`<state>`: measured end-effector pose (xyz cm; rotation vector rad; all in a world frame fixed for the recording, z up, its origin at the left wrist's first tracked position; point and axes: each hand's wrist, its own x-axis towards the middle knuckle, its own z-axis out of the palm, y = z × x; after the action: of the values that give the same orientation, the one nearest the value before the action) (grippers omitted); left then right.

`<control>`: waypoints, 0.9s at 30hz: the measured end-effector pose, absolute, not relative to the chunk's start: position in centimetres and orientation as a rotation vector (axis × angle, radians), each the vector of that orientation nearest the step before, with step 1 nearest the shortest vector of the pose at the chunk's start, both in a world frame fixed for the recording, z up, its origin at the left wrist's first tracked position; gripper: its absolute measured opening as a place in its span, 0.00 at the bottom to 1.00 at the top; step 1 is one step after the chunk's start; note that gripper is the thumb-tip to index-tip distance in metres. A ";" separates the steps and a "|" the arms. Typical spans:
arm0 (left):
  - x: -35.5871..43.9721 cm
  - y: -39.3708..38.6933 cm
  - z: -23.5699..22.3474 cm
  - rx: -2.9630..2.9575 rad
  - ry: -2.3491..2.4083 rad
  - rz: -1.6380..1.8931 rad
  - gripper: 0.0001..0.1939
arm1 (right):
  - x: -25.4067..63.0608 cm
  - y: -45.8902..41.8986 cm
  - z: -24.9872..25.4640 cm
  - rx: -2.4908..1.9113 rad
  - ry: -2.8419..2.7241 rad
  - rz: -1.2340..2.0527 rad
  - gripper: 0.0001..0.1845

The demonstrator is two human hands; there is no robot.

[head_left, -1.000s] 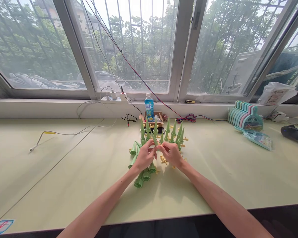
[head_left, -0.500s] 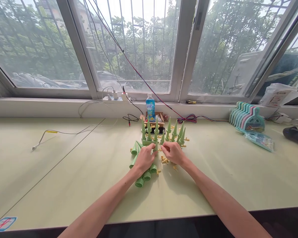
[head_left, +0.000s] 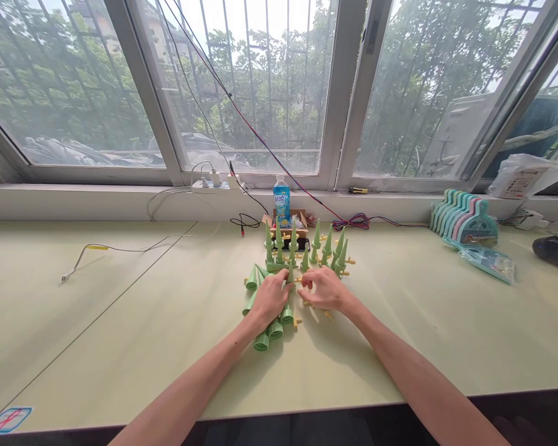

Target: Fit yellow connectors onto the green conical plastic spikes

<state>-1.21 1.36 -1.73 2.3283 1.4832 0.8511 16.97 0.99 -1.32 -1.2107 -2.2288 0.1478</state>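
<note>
My left hand (head_left: 272,293) is closed on a green plant watering spike (head_left: 291,272), its pointed tip up. A small yellow valve (head_left: 298,280) sticks out from that spike's right side. Just right of the valve is my right hand (head_left: 324,288), its thumb and forefinger apart with nothing visible between them. Several loose green cones (head_left: 275,329) lie under and around my left hand, open ends toward me. More yellow valves (head_left: 328,314) lie below my right hand, partly hidden by it. Beyond both hands several green spikes with yellow valves (head_left: 326,248) stand upright.
Behind the spikes are a small cardboard box (head_left: 299,218), a blue bottle (head_left: 281,201) and a dark phone-like object (head_left: 302,244). Coiled cables (head_left: 353,221) lie near the sill. A row of pastel hangers (head_left: 465,217) stands at the right; a white cable (head_left: 134,249) crosses the left side.
My right hand has drawn slightly down, its thumb and forefinger parting beside the yellow valve. My left hand keeps its hold, with the spike shifted slightly left.
</note>
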 end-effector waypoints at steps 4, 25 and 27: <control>-1.2 1.3 -1.7 2.329 1.497 0.841 0.03 | 16.9 1.0 -1.6 -1.239 -2.257 0.175 0.08; -0.9 1.0 -1.4 2.188 1.498 1.077 0.09 | 16.8 1.7 -2.4 -1.158 -2.247 0.249 0.10; -0.8 0.8 -1.2 2.161 1.513 1.151 0.08 | 16.8 1.7 -2.3 -1.147 -2.229 0.234 0.11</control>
<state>-0.84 0.85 -1.22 2.1610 1.5135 1.1512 16.75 1.69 -2.29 -1.1472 -2.2293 0.2340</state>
